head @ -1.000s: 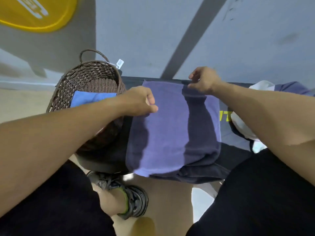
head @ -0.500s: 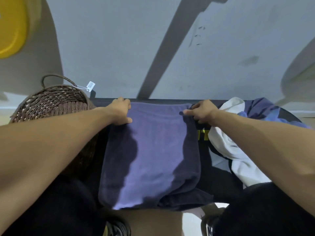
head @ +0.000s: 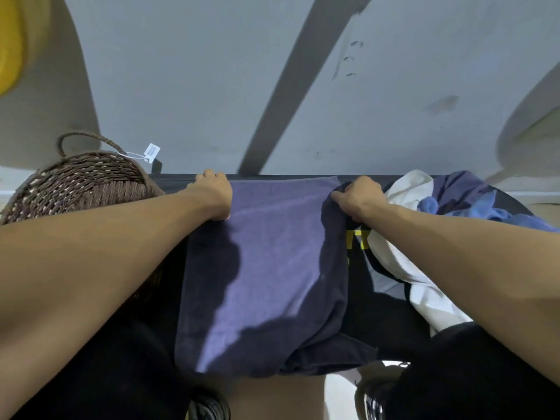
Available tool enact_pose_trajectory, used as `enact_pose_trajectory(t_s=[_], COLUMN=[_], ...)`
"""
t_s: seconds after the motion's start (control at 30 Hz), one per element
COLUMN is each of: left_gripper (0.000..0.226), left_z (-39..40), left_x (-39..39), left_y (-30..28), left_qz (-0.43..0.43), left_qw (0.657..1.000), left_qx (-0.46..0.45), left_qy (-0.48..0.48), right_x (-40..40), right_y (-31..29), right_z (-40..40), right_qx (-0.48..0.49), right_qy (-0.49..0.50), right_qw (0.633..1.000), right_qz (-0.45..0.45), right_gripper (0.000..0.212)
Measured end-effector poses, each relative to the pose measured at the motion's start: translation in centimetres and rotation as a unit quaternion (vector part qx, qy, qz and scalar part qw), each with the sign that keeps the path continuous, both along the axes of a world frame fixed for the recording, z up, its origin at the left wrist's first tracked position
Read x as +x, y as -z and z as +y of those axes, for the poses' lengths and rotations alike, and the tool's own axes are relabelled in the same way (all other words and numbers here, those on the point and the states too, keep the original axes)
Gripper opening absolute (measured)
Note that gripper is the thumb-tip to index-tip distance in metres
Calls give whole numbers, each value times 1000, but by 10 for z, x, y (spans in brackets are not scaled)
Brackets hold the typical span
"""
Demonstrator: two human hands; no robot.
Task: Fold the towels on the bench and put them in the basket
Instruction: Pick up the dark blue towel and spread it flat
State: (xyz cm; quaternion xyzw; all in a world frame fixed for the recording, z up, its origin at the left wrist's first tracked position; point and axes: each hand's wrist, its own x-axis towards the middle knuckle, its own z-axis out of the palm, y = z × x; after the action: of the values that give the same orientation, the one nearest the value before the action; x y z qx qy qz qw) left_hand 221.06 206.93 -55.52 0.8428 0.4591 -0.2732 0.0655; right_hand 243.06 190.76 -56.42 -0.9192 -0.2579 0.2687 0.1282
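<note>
Towel, purple, lies spread over the dark table, its near edge hanging toward you. Left of the towel sits the wicker basket, close enough for a short drop later. Your left hand has its grip clamped on the towel's far left corner, and your right hand pinches the far right corner, likely to fold it toward you. Right of the towel, white and blue cloths wait in a heap. Beyond it runs grey floor.

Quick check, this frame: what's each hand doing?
Left hand: grips the purple towel at its far left corner.
Right hand: pinches the towel's far right corner.
</note>
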Motion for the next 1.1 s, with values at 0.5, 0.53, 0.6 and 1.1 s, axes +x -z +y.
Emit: enact_pose_trajectory(t_s=[0.5,0.53,0.6,1.1], left_gripper=[91,90,90,88], left_z=[-80,-81,-82,-87], left_x=[66,69,72,64], left_y=[4,3,1,0], left_qz=[-63,-64,-58,-67], left_qw=[938,938,941,947], left_qx=[-64,-62,-63,-69], left_qy=[336,334,327,305], right_x=[-75,-78,-84,-127], right_y=[-16,-14,-9,9], right_z=[-117,-124,-134,-188], right_qx=[-131,-114,-91,42], right_qy=[-158,-170,-176,-119], right_qw=[974,977,979,990], right_qz=[93,66,52,58], right_gripper=[48,46,42,25])
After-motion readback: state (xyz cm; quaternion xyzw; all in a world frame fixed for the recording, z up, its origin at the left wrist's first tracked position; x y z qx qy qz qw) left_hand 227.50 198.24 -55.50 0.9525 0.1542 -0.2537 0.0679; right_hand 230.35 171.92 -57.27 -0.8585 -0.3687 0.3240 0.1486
